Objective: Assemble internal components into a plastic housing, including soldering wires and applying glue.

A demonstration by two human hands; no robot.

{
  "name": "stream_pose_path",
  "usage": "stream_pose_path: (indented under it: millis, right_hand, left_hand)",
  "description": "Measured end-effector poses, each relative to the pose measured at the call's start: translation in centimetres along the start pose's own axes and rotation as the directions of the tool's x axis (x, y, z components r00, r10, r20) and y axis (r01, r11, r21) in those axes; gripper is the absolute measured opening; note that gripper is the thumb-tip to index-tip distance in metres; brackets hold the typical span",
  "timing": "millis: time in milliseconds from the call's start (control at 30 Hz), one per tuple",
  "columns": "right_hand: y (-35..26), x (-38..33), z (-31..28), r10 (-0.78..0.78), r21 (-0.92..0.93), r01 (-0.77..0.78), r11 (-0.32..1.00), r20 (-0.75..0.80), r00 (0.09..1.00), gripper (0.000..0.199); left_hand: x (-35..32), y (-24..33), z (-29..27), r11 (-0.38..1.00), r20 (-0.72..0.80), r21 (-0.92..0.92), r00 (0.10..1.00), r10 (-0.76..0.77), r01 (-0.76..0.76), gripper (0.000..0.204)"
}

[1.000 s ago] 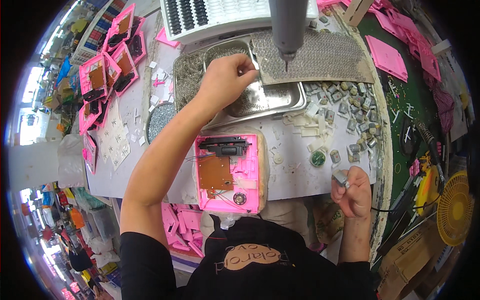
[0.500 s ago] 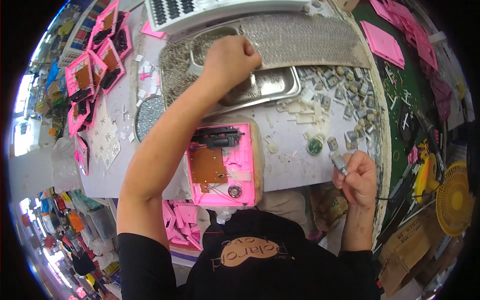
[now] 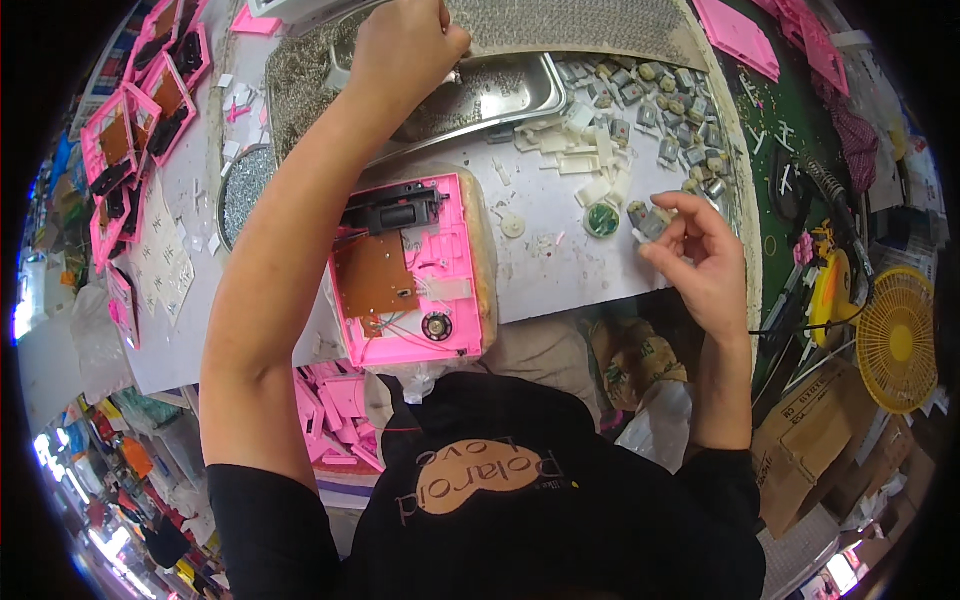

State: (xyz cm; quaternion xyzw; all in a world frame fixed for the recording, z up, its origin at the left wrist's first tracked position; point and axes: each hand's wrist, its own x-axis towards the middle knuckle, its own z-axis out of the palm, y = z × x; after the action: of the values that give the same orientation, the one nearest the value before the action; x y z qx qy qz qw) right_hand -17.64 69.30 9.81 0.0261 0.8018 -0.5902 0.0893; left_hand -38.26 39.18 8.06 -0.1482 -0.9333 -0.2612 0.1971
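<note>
Fingertips of the right hand are pinched on a small grey cylindrical motor, lifted just above the white counter, so that it can be turned and seen. Beyond that grip, more grey motors and white plastic clips lie loose within easy reach. The left hand is stretched far forward and clenched over a shallow steel tray of small screws; whether anything is grasped cannot be told. Between both arms an open pink plastic housing with a brown circuit board is laid face up, close to the body.
</note>
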Motion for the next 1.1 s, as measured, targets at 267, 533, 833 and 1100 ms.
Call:
stream_pose_path:
  millis: [267,533,833,1100]
  right_hand:
    - [-1.2,1.8,0.7,-0.086,-0.388,0.125,0.913,0.115,0.990,0.038]
    - [-1.7,4.4,1.6,-0.247,-0.675,0.475,0.565,0.410,0.878,0.036]
    - [-3.0,2.9,2.3,0.006,-0.386,0.114,0.915,0.295,0.956,0.044]
    - [-4.1,-1.6,9.7,0.114,0.495,-0.477,0.726,0.597,0.794,0.049]
  left_hand:
    - [-5.1,2.4,-6.8,0.990,0.128,-0.116,0.988,0.092,-0.077,0.014]
    - [-16.1,7.7,-13.4,0.751,0.500,-0.566,0.866,-0.016,0.340,0.013]
    - [-21.1,8.6,-11.7,0.675,0.356,-0.686,0.934,-0.012,0.271,0.016]
    - [-22.6,8.3,-11.0,0.710,0.273,-0.675,0.962,-0.012,0.201,0.037]
